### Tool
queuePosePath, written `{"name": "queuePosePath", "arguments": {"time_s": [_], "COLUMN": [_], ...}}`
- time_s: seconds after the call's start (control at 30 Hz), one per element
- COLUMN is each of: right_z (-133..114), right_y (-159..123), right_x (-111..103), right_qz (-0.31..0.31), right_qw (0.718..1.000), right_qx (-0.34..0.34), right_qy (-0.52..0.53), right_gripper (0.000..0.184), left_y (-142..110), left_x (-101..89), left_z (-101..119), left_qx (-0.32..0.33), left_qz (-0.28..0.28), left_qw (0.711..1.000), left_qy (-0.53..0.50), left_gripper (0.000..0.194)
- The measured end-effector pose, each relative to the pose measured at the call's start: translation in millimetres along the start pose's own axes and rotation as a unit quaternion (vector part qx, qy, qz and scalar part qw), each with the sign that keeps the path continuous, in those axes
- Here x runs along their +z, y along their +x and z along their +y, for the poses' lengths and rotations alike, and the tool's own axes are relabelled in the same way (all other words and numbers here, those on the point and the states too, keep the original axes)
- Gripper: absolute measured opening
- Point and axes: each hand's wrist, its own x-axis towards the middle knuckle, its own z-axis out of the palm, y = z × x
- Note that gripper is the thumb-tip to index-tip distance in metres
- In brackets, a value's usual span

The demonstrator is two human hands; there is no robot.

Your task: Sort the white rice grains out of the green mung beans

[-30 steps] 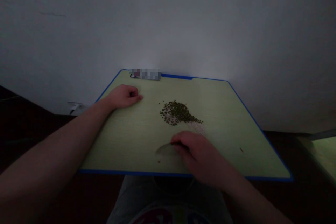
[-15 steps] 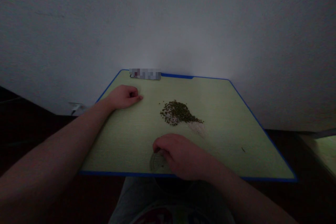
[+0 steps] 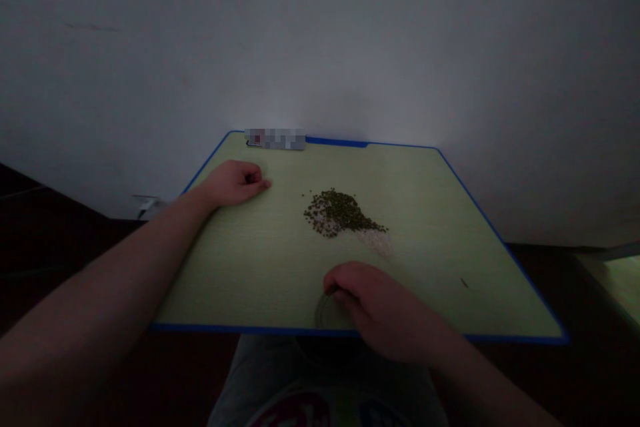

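My left hand [image 3: 235,183] rests on the left side of the pale table, fingers curled closed, with nothing visible in them. Near the front edge, my right hand [image 3: 375,307] is closed on the rim of a clear round dish [image 3: 321,310]. Most of that dish is hidden behind the hand, and its contents cannot be made out. Beyond my right hand, mid-table, lies a loose pile of small dark green beans [image 3: 343,210]. Pale, fine grains [image 3: 375,241] spread from its lower right side and also show among the beans. Neither hand touches the pile.
The table [image 3: 425,200] has a blue rim and stands against a pale wall [image 3: 320,33]. A flat pixelated object [image 3: 276,139] lies at its back left edge. One thin dark sliver [image 3: 465,283] is at the right. My lap is below the front edge.
My right hand has moved to the right along the front edge, taking the clear dish with it. My left hand and the bean pile stay where they were.
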Motion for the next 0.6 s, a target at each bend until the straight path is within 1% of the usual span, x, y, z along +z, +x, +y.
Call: {"name": "queuePosePath", "arguments": {"time_s": [0.07, 0.17, 0.23, 0.27, 0.33, 0.4, 0.47, 0.5, 0.53, 0.6], "right_z": [3.4, 10.6, 16.8, 20.1, 25.6, 28.5, 28.4, 27.5, 26.3, 24.0], "right_y": [-5.9, -18.9, -29.3, -34.3, -42.8, -48.0, -49.2, -48.4, -46.8, -41.6], "right_x": [-0.5, -1.9, -2.4, -2.1, 0.9, 7.9, 18.6, 24.7, 30.6, 40.3], "right_qz": [0.006, 0.025, 0.057, 0.082, 0.152, 0.205, 0.225, 0.227, 0.228, 0.227], "right_qw": [1.0, 0.999, 0.997, 0.995, 0.986, 0.97, 0.951, 0.942, 0.934, 0.925], "right_qx": [0.006, 0.032, 0.048, 0.047, 0.018, -0.046, -0.109, -0.124, -0.132, -0.11], "right_qy": [0.001, 0.0, -0.012, -0.023, -0.062, -0.12, -0.183, -0.212, -0.241, -0.284], "right_gripper": [0.021, 0.02, 0.019, 0.019, 0.02, 0.023, 0.025, 0.027, 0.028, 0.032], "left_y": [0.0, 0.0, 0.0, 0.1, 0.1, 0.2, 0.2, 0.2, 0.2, 0.1], "left_x": [0.0, 0.0, -0.3, -0.4, -0.6, -0.6, -0.3, -0.2, 0.0, 0.2], "left_z": [-0.1, -0.3, -0.2, -0.1, 0.1, 0.2, 0.1, -0.1, -0.4, -1.2], "left_qx": [0.003, 0.003, 0.0, -0.001, -0.004, -0.003, 0.0, 0.001, 0.002, 0.004], "left_qz": [0.004, 0.006, 0.002, -0.001, -0.002, -0.001, 0.0, 0.001, 0.001, 0.002], "left_qw": [1.0, 1.0, 1.0, 1.0, 1.0, 1.0, 1.0, 1.0, 1.0, 1.0], "left_qy": [0.0, 0.002, 0.002, 0.001, 0.001, 0.002, 0.001, 0.0, -0.001, -0.003], "left_gripper": [0.039, 0.04, 0.04, 0.04, 0.039, 0.039, 0.039, 0.039, 0.039, 0.039]}}
